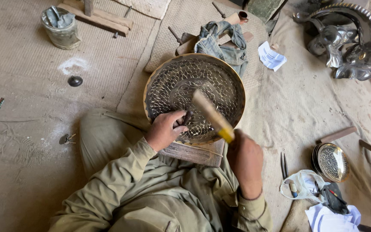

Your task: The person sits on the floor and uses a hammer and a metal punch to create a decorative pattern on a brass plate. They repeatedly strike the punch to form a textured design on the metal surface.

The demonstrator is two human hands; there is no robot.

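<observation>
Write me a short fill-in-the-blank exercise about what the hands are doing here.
1. The left hand presses a small punch against the engraved round ____ plate.
2. The right hand swings a ____ with a wooden handle.
3. The plate rests on a ____ block by the person's lap.
4. A pale tin can stands at the ____ left of the view.

Missing words: metal; hammer; wooden; upper

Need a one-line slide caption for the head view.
Seated on the floor, left hand holds a punch on an engraved metal plate while right hand grips a hammer.

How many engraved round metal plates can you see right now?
2. A large plate on the wooden block under both hands; a small plate on the cloth to the person's right, possibly stacked on hidden ones.
</observation>
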